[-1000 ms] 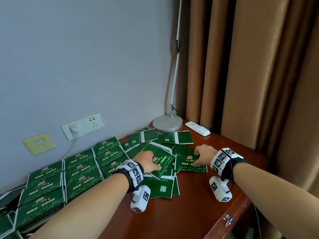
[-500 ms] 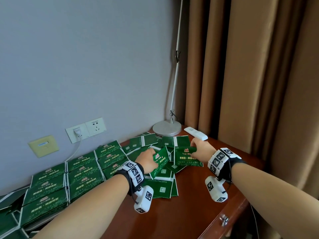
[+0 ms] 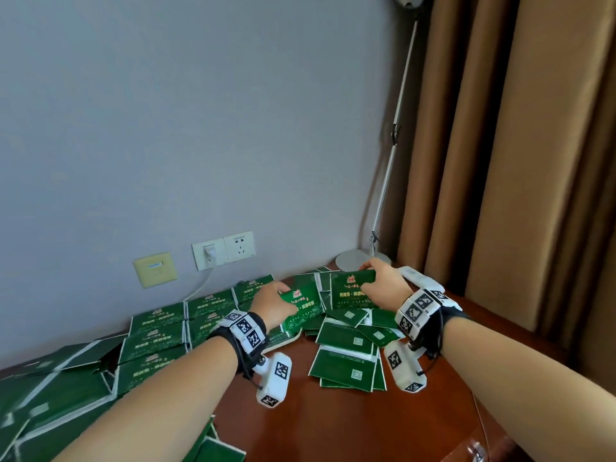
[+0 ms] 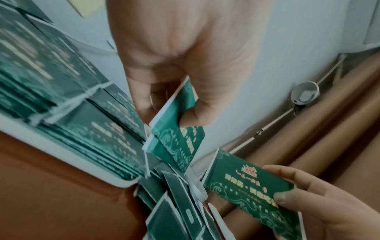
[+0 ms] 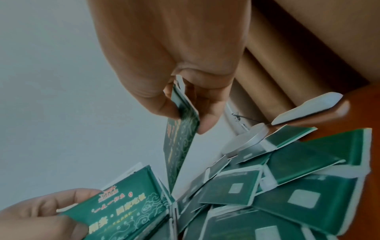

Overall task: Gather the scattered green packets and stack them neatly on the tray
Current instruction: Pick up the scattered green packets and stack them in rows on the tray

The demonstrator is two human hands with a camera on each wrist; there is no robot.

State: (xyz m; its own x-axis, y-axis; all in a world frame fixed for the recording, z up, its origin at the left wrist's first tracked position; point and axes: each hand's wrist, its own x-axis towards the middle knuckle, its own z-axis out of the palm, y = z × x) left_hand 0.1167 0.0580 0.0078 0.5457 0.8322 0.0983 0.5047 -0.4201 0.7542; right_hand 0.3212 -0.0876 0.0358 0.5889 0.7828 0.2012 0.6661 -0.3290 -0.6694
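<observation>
Head view: left hand (image 3: 271, 305) grips one green packet (image 3: 301, 306) at centre frame, held raised above the desk (image 3: 333, 425); right hand (image 3: 386, 286) grips a second packet (image 3: 350, 295) just right of it. Loose packets (image 3: 346, 355) lie scattered below both hands. Stacked packets (image 3: 156, 335) fill the tray at lower left; the tray itself is hardly visible here. Lamp base (image 3: 350, 260) stands behind, curtain (image 3: 516, 145) at right. Left wrist view: thumb and fingers (image 4: 193, 118) pinch the packet's end; the white tray (image 4: 68, 151) rim runs across the left, loaded with packets. Right wrist view: thumb and fingers (image 5: 205, 125) pinch the second packet edge-on at centre; a white remote (image 5: 308, 108) lies at upper right.
</observation>
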